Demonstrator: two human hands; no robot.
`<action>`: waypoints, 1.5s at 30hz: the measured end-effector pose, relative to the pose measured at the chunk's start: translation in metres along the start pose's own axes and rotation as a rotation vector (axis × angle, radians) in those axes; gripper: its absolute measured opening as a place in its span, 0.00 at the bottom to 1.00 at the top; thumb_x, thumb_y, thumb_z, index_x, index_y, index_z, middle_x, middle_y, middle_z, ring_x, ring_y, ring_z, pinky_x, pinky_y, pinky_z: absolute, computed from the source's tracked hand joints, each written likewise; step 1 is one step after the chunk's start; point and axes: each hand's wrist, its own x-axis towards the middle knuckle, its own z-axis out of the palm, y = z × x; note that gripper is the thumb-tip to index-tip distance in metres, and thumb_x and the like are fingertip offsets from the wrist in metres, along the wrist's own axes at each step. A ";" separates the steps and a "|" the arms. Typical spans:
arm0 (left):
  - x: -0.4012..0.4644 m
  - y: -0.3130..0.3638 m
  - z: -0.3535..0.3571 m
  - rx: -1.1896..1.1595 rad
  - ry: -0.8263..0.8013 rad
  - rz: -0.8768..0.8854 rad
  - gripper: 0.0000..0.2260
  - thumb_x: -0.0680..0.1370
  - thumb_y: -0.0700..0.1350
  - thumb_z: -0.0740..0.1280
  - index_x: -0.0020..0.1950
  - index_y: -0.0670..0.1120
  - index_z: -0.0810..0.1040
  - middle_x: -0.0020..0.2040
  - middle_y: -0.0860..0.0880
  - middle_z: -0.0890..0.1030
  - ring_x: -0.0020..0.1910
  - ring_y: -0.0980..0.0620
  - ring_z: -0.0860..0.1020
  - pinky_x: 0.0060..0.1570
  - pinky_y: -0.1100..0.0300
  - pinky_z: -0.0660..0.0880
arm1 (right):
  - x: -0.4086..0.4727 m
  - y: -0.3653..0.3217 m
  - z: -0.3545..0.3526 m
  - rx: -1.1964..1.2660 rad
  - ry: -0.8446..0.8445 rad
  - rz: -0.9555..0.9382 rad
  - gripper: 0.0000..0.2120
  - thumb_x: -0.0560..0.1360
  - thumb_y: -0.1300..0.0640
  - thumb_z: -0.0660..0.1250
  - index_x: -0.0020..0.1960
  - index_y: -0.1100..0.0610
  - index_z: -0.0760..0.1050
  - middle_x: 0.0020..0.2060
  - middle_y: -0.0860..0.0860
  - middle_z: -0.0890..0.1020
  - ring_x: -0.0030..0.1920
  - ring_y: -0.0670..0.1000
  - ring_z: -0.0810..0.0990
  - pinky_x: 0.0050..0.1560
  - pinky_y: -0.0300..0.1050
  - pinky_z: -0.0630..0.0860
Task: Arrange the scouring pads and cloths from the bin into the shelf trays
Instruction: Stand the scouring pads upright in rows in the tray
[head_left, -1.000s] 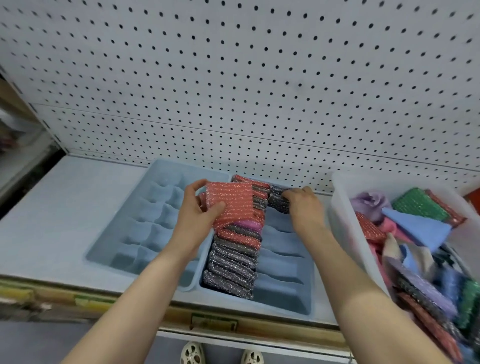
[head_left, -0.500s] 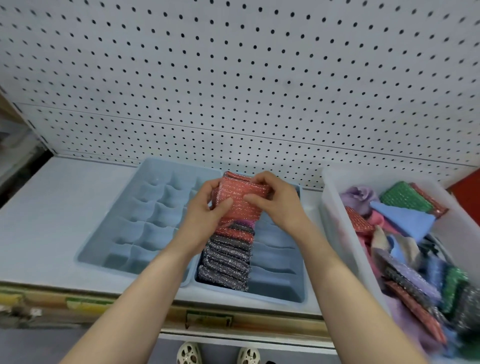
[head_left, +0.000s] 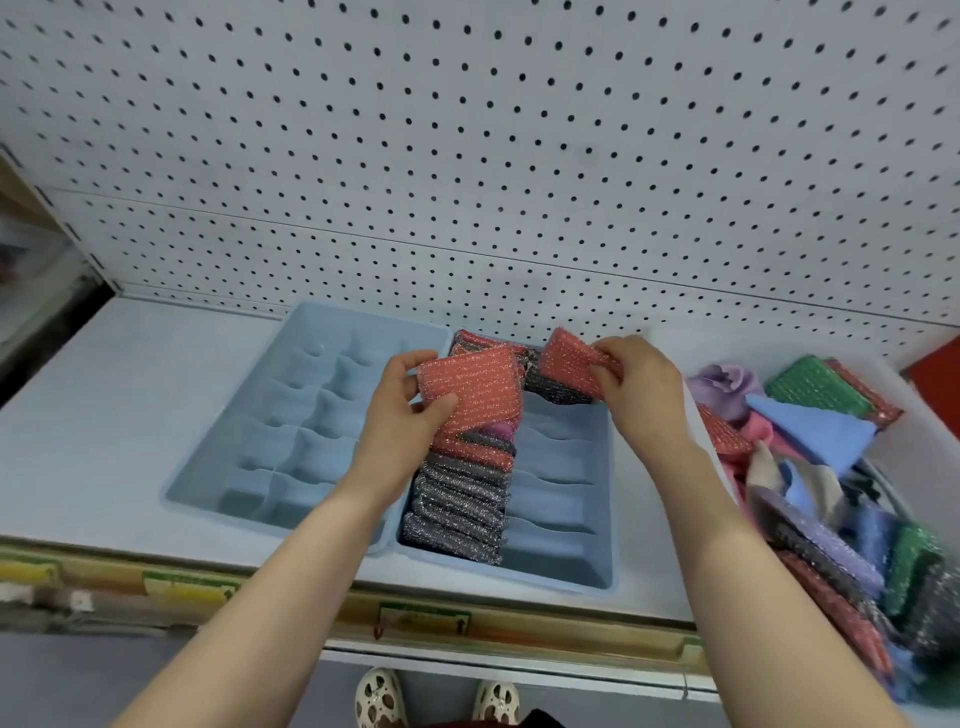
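My left hand (head_left: 402, 415) grips a stack of red glittery scouring pads (head_left: 470, 392) above the right blue tray (head_left: 561, 577). My right hand (head_left: 639, 387) pinches a single red scouring pad (head_left: 569, 361) over the far end of that tray. The tray's left column is filled with silver-grey pads (head_left: 457, 506) standing on edge, with red ones and a purple one behind them. Its right column holds a few grey pads at the far end. The white bin (head_left: 696, 441) at the right is full of mixed pads and cloths.
A second blue tray (head_left: 291, 431) with bare compartments lies to the left on the white shelf (head_left: 93, 415). A pegboard wall (head_left: 519, 156) rises behind. The shelf's front rail (head_left: 415, 618) carries price labels. My shoes show below.
My right hand took one red pad off the stack in my left hand and drew it away to the right. Before that it was at the grey pads in the tray's far right.
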 end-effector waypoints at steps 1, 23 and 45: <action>-0.001 0.000 -0.001 0.006 -0.001 0.002 0.19 0.77 0.34 0.69 0.62 0.52 0.71 0.54 0.50 0.81 0.44 0.59 0.81 0.42 0.56 0.79 | 0.002 -0.002 0.004 -0.017 -0.010 -0.022 0.10 0.74 0.63 0.69 0.54 0.57 0.81 0.48 0.55 0.81 0.49 0.58 0.78 0.47 0.47 0.70; -0.005 0.002 -0.002 0.074 -0.076 0.011 0.18 0.76 0.34 0.70 0.61 0.51 0.72 0.53 0.47 0.82 0.47 0.50 0.81 0.44 0.57 0.80 | -0.006 -0.038 0.020 0.319 -0.083 0.091 0.09 0.78 0.50 0.67 0.50 0.52 0.83 0.41 0.47 0.84 0.42 0.48 0.79 0.44 0.43 0.74; 0.030 -0.030 0.026 1.251 -0.372 0.473 0.23 0.83 0.53 0.57 0.77 0.49 0.63 0.78 0.48 0.60 0.78 0.45 0.54 0.76 0.55 0.50 | -0.017 -0.014 0.025 -0.053 0.021 -0.076 0.14 0.69 0.65 0.73 0.52 0.54 0.80 0.44 0.51 0.82 0.42 0.57 0.81 0.38 0.46 0.73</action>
